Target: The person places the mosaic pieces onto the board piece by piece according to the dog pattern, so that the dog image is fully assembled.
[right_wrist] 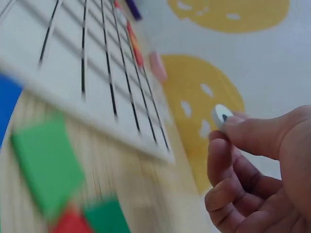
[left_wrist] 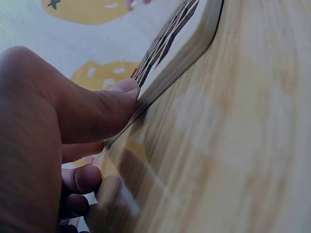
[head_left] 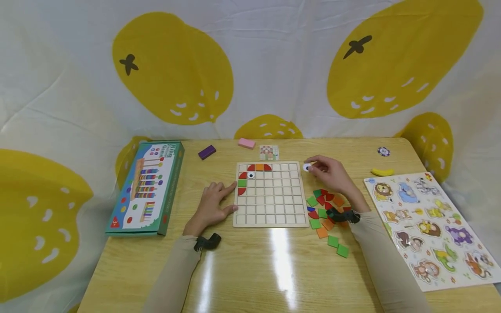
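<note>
Nearest, loose coloured tiles (head_left: 322, 213) lie to the right of the grid board (head_left: 274, 198). The left hand (head_left: 212, 204) touches the board's left edge with extended thumb and index finger, the other fingers loosely bent; light, even contact should keep the board from sliding. Farther off, the right hand (head_left: 330, 172) pinches a white eye disc (head_left: 305, 166) between thumb and fingers, raised just beside the board's upper right corner. A rim grip that leaves the printed face clear would probably allow the disc to be turned and lowered flat. Beyond the board lies a picture card (head_left: 268, 153), best kept uncovered.
</note>
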